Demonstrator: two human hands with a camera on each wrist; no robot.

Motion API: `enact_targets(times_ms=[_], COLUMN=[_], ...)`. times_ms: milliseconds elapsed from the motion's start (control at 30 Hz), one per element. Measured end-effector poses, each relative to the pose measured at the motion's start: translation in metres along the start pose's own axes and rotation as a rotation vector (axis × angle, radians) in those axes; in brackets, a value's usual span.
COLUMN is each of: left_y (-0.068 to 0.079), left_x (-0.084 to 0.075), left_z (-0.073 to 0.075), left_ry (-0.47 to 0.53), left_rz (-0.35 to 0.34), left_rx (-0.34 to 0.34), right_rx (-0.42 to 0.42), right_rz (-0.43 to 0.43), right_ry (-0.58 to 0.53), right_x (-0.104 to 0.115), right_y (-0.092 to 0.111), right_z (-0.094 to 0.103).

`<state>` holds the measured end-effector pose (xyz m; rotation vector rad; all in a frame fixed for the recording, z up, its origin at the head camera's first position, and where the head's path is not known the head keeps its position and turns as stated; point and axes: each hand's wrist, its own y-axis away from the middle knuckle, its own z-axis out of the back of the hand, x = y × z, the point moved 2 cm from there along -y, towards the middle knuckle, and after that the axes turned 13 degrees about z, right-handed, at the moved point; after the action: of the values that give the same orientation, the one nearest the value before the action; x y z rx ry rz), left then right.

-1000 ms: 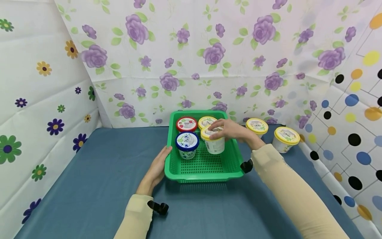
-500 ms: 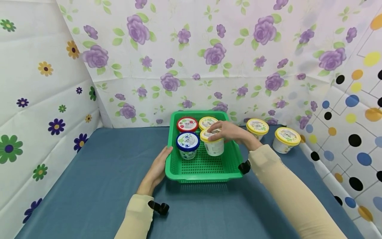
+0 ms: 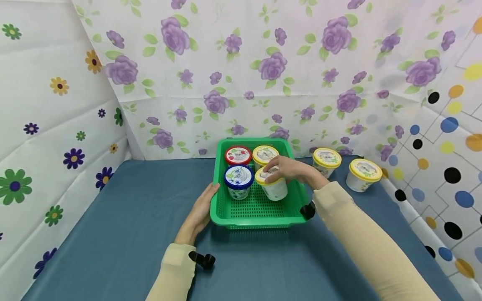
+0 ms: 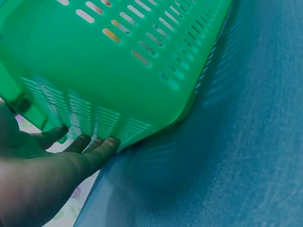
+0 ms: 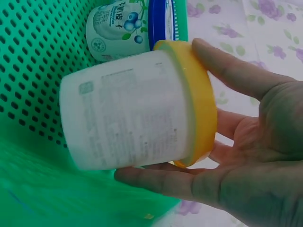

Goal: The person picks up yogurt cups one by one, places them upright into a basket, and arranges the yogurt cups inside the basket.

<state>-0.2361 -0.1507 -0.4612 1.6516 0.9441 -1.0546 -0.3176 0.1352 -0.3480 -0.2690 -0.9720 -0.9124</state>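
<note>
My right hand (image 3: 289, 169) holds a white tub (image 5: 125, 111) with a yellow lid, fingers and thumb around the lid and upper side. In the head view this tub stands tilted inside a green plastic basket (image 3: 260, 221). Beside it in the basket are a blue-lidded tub (image 3: 238, 179) with blueberries printed on it, a red-lidded tub (image 3: 238, 154) and another yellow-lidded tub (image 3: 265, 154). At the basket's left side, my left hand (image 3: 199, 211) touches the outer wall. Its fingers (image 4: 102, 151) lie fairly straight against the slotted side in the left wrist view.
Two more yellow-lidded tubs, a nearer one (image 3: 363, 174) and a farther one (image 3: 326, 161), stand right of the basket. Blue cloth (image 3: 124, 225) covers the table. Flowered sheets (image 3: 211, 62) hang behind and left, a dotted one (image 3: 448, 175) at the right.
The tub in my right hand has moved slightly lower in the basket and tilted, its base swinging to the right. My left hand keeps its place at the basket's side.
</note>
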Motion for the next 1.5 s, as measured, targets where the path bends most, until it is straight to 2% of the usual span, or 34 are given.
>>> enact_targets(times_ms=[333, 500, 700, 967, 1333, 1500], left_y=[-0.004, -0.003, -0.003, -0.001, -0.001, -0.001], left_x=[-0.004, -0.005, -0.006, -0.004, -0.001, 0.0], left_z=[-0.004, -0.002, -0.001, 0.0, 0.001, 0.001], left_ry=[-0.022, -0.019, -0.016, -0.011, -0.001, 0.004], left_rz=[-0.019, -0.015, -0.016, -0.015, -0.016, -0.01], left_rx=[0.018, 0.008, -0.001, -0.004, 0.001, 0.003], right_rx=[0.091, 0.088, 0.056, 0.06, 0.087, 0.086], right_rz=[-0.004, -0.017, 0.056, 0.008, -0.003, 0.004], right_ry=[0.08, 0.152, 0.28, 0.257, 0.389, 0.402], right_x=[-0.003, 0.0, 0.004, 0.002, 0.001, 0.003], right_y=[0.003, 0.001, -0.002, -0.003, -0.007, -0.008], right_z=[-0.003, -0.002, 0.001, -0.002, -0.003, -0.005])
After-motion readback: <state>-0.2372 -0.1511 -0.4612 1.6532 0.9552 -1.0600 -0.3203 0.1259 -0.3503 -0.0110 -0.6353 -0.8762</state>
